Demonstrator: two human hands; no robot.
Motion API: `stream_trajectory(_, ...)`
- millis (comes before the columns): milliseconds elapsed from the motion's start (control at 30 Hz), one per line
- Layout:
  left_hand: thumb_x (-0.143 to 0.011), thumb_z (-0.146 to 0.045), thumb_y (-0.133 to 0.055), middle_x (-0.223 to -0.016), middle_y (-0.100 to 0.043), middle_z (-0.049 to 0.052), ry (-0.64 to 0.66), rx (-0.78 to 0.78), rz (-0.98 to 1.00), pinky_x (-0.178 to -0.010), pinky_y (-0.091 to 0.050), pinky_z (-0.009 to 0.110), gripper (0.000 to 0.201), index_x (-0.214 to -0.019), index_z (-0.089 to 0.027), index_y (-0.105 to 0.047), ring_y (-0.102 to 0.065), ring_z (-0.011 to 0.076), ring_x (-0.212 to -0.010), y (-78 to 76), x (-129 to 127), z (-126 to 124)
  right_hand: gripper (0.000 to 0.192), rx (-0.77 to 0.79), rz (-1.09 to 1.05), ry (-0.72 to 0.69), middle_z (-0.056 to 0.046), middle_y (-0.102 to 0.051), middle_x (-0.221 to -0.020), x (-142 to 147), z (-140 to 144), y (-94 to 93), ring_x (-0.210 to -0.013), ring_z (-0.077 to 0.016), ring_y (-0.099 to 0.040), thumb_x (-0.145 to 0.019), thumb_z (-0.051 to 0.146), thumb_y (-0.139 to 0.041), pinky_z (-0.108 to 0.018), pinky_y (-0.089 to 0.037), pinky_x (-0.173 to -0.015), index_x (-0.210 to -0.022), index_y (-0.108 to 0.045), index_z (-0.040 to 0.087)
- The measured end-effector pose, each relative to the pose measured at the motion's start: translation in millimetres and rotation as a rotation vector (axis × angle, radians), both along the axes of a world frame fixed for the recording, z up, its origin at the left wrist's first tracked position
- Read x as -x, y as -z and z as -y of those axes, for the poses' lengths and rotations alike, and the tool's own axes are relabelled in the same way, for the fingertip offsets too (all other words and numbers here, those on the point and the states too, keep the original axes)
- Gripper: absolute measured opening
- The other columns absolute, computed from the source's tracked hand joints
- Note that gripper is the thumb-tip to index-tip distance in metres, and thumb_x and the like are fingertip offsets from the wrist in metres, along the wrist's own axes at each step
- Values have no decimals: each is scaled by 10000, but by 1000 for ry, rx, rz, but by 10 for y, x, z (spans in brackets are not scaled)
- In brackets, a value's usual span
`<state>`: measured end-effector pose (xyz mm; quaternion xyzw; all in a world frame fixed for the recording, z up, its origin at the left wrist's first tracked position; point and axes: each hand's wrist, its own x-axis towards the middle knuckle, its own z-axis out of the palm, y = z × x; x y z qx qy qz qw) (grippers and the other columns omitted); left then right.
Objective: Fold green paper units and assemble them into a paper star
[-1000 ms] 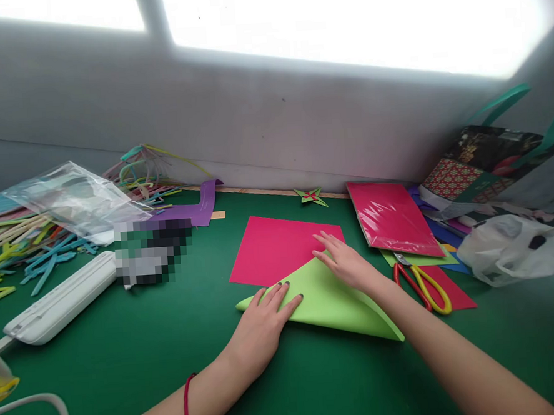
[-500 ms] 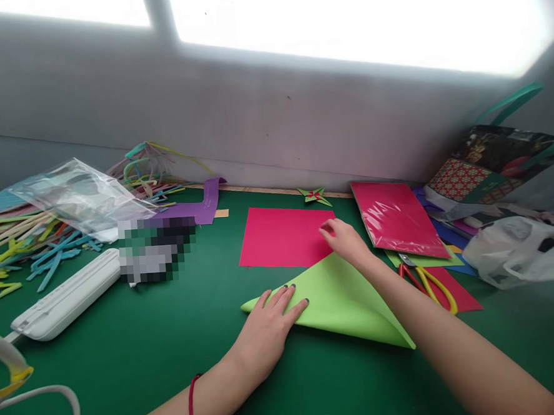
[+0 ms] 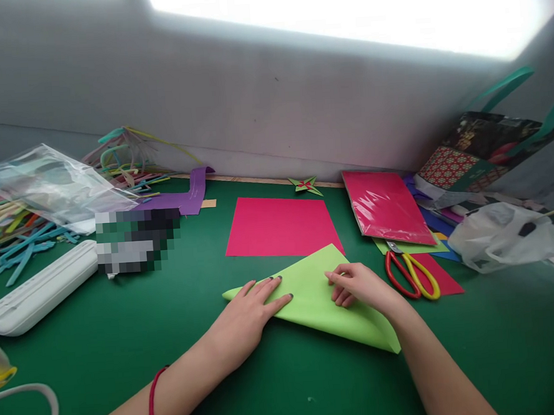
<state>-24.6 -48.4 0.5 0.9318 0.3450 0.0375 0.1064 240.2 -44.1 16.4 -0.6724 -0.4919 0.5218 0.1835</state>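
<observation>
A sheet of light green paper (image 3: 305, 293), folded over into a triangle, lies on the green tabletop (image 3: 250, 390). Its near edge is rounded and lifted rather than creased flat. My left hand (image 3: 255, 306) rests flat on the left part of the paper, fingers spread. Over the paper's right half is my right hand (image 3: 357, 285), fingers curled in; whether anything is in them I cannot make out. Just beyond the green paper's top corner lies a red sheet (image 3: 282, 226), its near edge partly covered by that corner.
Red- and yellow-handled scissors (image 3: 412, 274) lie to the right, near a wrapped pack of red paper (image 3: 389, 207). A green-and-red paper star (image 3: 306, 185) sits by the wall. At left are a white power strip (image 3: 42, 287), clear plastic (image 3: 54, 183) and coloured strips (image 3: 21, 248).
My right hand has come back toward me from the red sheet to above the green paper, its fingers curling. The left hand stays on the paper. The view has shifted slightly.
</observation>
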Motion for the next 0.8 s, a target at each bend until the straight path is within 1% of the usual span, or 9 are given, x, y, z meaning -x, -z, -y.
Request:
stream_trajectory(100, -634, 112, -298, -1424, -277, 29, 0, -20, 1, -1019, -274, 412, 791, -1306, -303, -330, -268, 182, -1288, 19, -13, 22, 347, -115, 102, 25, -56, -643, -666, -48, 39, -9, -615, -163, -629, -760, 499, -517, -254, -526, -542, -744, -576, 157)
stream_trajectory(167, -715, 62, -315, -1427, -271, 28, -9, -36, 14, -1020, -272, 420, 699, -1313, -300, -322, -263, 197, -1290, 26, -23, 44, 310, -172, 133, 34, -59, -648, -760, -108, 67, -44, -710, -175, -627, -753, 470, -533, -244, -521, -571, -783, -596, 168)
stream_trajectory(267, -838, -135, -379, -1422, -280, 39, -15, -36, 27, -1020, -273, 434, 510, -1319, -293, -321, -285, 228, -1279, 10, -34, 69, 312, -105, 79, -21, -71, -641, -879, -168, 111, -122, -807, -187, -617, -762, 460, -520, -232, -510, -597, -870, -605, 179)
stream_trajectory(333, -865, -310, -406, -1419, -287, 49, -14, -21, 32, -1017, -278, 445, 465, -1322, -285, -323, -297, 247, -1271, -12, -37, 73, 331, -29, 82, -74, -68, -637, -851, -173, 133, -157, -781, -182, -611, -770, 478, -494, -222, -491, -572, -879, -607, 187)
stream_trajectory(400, -871, -407, -383, -1409, -307, 48, -15, -8, 38, -1010, -291, 450, 459, -1313, -288, -342, -314, 252, -1262, -28, -43, 66, 347, -7, 131, -104, -48, -620, -754, -158, 139, -155, -689, -161, -589, -771, 501, -476, -212, -454, -527, -861, -609, 194)
stream_trajectory(500, -900, -366, -336, -1376, -366, 40, -37, -9, 47, -994, -321, 439, 374, -1260, -303, -415, -362, 234, -1233, -22, -69, 50, 338, -72, 194, -122, 2, -545, -602, -112, 116, -88, -540, -123, -493, -768, 508, -473, -205, -349, -446, -828, -603, 202)
stream_trajectory(600, -903, -275, -345, -1337, -410, 61, -82, -38, 67, -983, -338, 442, 319, -1187, -287, -490, -385, 232, -1210, 14, -114, 45, 292, -130, 215, -88, 42, -467, -508, -55, 68, 5, -468, -103, -405, -769, 481, -482, -208, -271, -425, -774, -577, 204)
stream_trajectory(700, -881, -213, -375, -1316, -423, 79, -105, -53, 82, -973, -347, 456, 308, -1150, -266, -517, -392, 247, -1195, 55, -149, 53, 238, -162, 201, -53, 44, -502, -529, -8, 26, 73, -487, -107, -431, -747, 445, -524, -205, -286, -449, -755, -544, 208)
stream_trajectory(800, -866, -191, -387, -1350, -385, 68, -92, -61, 77, -985, -338, 456, 332, -1171, -265, -496, -368, 246, -1215, 91, -157, 55, 204, -211, 178, -45, 32, -551, -590, 11, 4, 113, -562, -121, -491, -728, 412, -557, -206, -336, -501, -735, -526, 210)
